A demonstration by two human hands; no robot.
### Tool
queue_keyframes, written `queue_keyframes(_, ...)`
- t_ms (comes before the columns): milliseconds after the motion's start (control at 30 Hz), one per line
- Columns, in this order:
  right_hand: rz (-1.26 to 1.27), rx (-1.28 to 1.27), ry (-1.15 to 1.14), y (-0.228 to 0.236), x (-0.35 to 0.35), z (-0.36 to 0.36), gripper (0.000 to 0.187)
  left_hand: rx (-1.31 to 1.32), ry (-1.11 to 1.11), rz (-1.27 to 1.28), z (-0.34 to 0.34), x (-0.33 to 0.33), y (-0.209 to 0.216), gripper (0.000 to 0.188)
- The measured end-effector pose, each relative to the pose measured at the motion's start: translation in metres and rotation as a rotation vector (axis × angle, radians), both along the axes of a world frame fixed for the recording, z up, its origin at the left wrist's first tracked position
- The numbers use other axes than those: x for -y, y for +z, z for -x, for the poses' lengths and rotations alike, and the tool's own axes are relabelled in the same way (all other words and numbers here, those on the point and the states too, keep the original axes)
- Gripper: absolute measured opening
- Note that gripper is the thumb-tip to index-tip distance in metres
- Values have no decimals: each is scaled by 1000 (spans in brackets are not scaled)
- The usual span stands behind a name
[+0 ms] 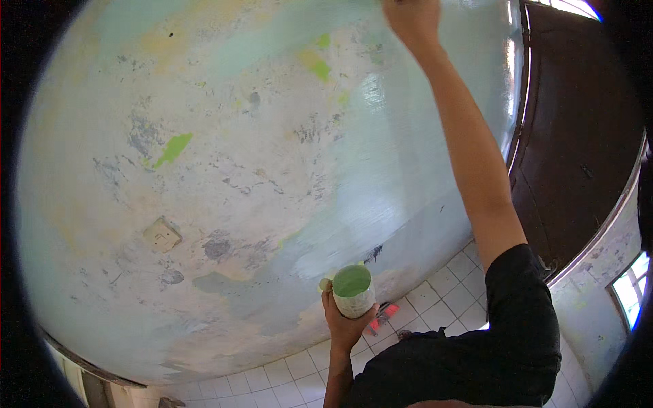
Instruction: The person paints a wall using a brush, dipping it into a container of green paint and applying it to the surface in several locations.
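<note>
My left hand is wrapped round a whitish cup held low in front of the wall. Pale green paint shows inside it, and a small pale rounded piece sticks out at its left by my fingers. My right arm stretches up to the top edge, where my right hand is against or close to the wall. Its fingers look closed; a bit of something dark shows there, cut off by the frame. The wall is patchy white, with glossy pale blue-green paint on its right side.
A socket or switch plate sits on the left of the wall. At right stands a dark brown door. Below are white floor tiles, with a pinkish-red object beside the wall's foot. A bright window shows far right.
</note>
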State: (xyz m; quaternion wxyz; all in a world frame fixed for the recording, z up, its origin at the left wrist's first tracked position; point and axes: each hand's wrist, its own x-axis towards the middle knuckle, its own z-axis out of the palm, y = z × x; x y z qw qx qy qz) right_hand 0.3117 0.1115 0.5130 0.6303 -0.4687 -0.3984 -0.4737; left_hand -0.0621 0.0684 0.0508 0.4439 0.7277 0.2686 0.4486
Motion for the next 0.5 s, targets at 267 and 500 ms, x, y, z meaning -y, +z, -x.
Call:
queue_keyframes(267,48,478,213,-14,-113,238,11,48,23,101,8,19,-4,103)
queue_keyframes(500,-60,158,850,13,-102,234,6,89,54,71,10,21,-3,96)
